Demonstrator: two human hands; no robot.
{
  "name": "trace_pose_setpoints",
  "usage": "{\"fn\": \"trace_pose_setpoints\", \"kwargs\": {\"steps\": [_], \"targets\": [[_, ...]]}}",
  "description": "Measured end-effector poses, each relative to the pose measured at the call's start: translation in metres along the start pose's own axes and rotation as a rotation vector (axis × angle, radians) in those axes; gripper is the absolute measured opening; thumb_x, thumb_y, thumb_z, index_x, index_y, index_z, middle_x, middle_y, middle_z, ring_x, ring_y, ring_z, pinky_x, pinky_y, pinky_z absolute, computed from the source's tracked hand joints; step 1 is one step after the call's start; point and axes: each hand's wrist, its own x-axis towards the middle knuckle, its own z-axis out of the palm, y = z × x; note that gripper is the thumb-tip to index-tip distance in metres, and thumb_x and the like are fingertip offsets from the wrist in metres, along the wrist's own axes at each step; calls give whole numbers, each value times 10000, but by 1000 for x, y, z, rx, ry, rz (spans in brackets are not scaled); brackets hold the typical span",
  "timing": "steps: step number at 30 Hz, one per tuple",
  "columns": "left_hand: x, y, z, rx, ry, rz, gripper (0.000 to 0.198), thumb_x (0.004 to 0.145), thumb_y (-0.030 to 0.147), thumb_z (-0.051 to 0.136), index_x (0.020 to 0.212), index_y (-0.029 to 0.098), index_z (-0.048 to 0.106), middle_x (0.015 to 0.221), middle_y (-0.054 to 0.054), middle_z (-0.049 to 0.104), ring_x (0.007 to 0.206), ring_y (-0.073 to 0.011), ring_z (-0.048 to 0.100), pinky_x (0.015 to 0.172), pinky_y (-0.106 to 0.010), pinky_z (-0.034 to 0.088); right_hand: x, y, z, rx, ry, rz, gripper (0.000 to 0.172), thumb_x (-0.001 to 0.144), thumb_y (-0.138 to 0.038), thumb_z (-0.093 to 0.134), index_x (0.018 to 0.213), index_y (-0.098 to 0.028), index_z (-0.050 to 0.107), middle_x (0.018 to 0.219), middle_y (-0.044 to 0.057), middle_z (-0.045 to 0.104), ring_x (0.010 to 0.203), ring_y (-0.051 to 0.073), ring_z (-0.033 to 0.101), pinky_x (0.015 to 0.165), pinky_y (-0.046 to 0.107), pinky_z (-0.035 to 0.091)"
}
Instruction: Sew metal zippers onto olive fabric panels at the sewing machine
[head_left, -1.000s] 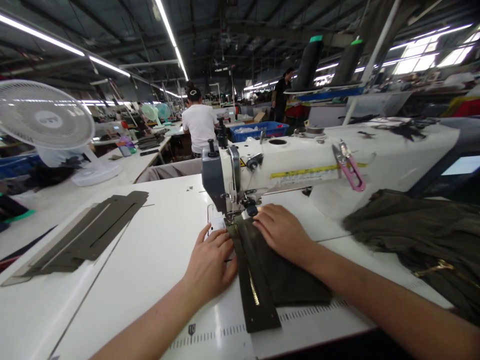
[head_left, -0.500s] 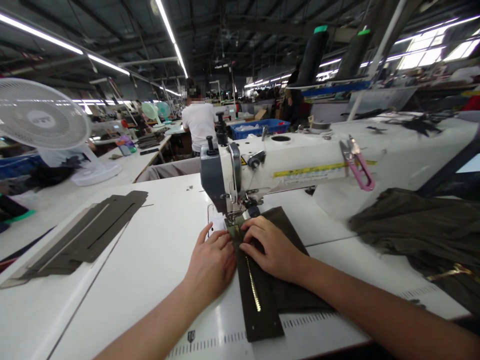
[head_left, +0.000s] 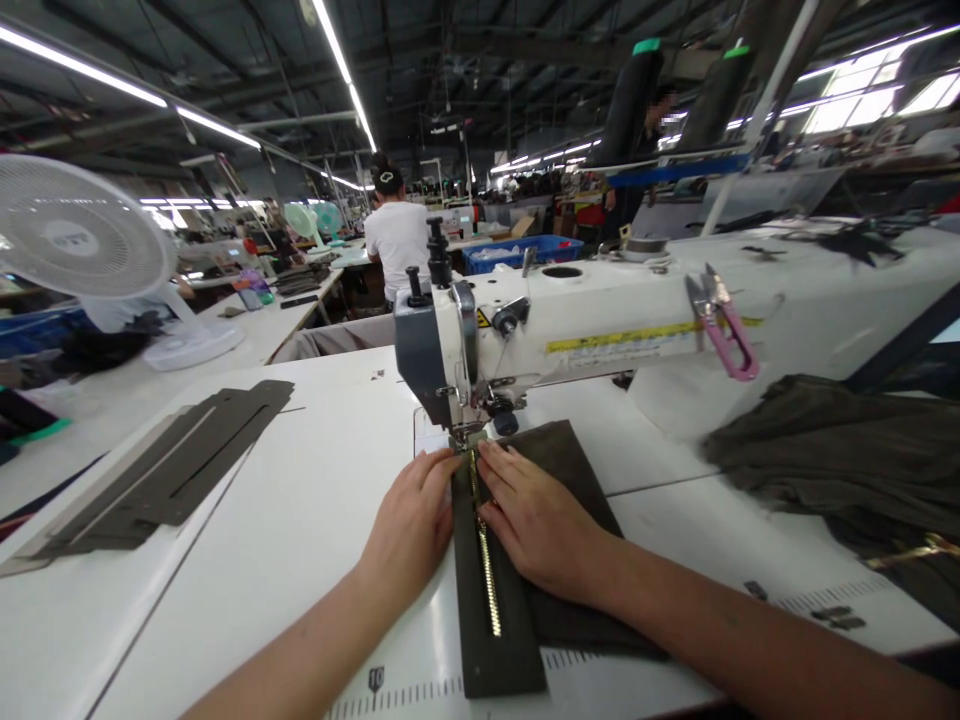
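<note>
Under the needle and presser foot of a white sewing machine (head_left: 592, 335) lies a dark olive fabric piece (head_left: 499, 665) with a gold metal zipper (head_left: 490, 590) running along it. My left hand (head_left: 412, 515) rests at the left edge of the piece, fingers stretched toward the presser foot, the thumb hidden. To the right of the zipper, my right hand (head_left: 536, 520) presses flat on the fabric, its fingers extended and fingertips close to the foot. A wider dark fabric part (head_left: 566, 465) extends out from beneath my right hand.
Flat olive pieces (head_left: 214, 455) lie stacked at the left. Crumpled dark fabric (head_left: 810, 450) with a gold zipper lies at the right. Pink-handled thread snips (head_left: 724, 325) rest against the machine arm. A white fan (head_left: 79, 235) stands far left; a person in white (head_left: 397, 240) sits beyond.
The zipper piece has swung left at its near end and lies straighter toward the machine. My right fingers have straightened and flattened; my left fingers have drawn closer together, showing more of the zipper.
</note>
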Motion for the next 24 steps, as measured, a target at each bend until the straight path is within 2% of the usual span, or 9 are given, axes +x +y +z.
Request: {"fn": "trace_pose_setpoints", "kwargs": {"steps": [4, 8, 17, 24], "targets": [[2, -7, 4, -23, -48, 198, 261, 811, 81, 430, 1014, 154, 577, 1088, -113, 622, 1022, -225, 580, 914, -397, 477, 1, 3, 0, -25, -7, -39, 426, 866, -193, 386, 1219, 29, 477, 1297, 214, 438, 1236, 273, 370, 1037, 418, 314], [6, -10, 4, -46, -44, 289, 229, 824, 86, 425, 966, 119, 601, 1049, -131, 641, 998, -227, 598, 894, -392, 492, 2, 6, -1, -35, -27, -72, 427, 862, -189, 392, 1215, 34, 477, 1297, 222, 433, 1232, 280, 375, 1027, 429, 325], [5, -7, 1, 4, -89, 232, 218, 814, 97, 437, 947, 118, 609, 1062, -128, 631, 989, -230, 594, 861, -381, 506, 2, 8, -3, -45, -55, -95, 441, 859, -189, 391, 1225, 45, 463, 1304, 226, 423, 1227, 288, 379, 1025, 423, 326], [11, -8, -1, 55, -198, 211, 260, 778, 81, 440, 973, 166, 589, 1053, -91, 626, 980, -197, 590, 995, -458, 348, 5, 14, -2, -38, -50, -113, 440, 861, -199, 393, 1212, 56, 467, 1293, 233, 436, 1225, 291, 383, 1024, 417, 331]]}}
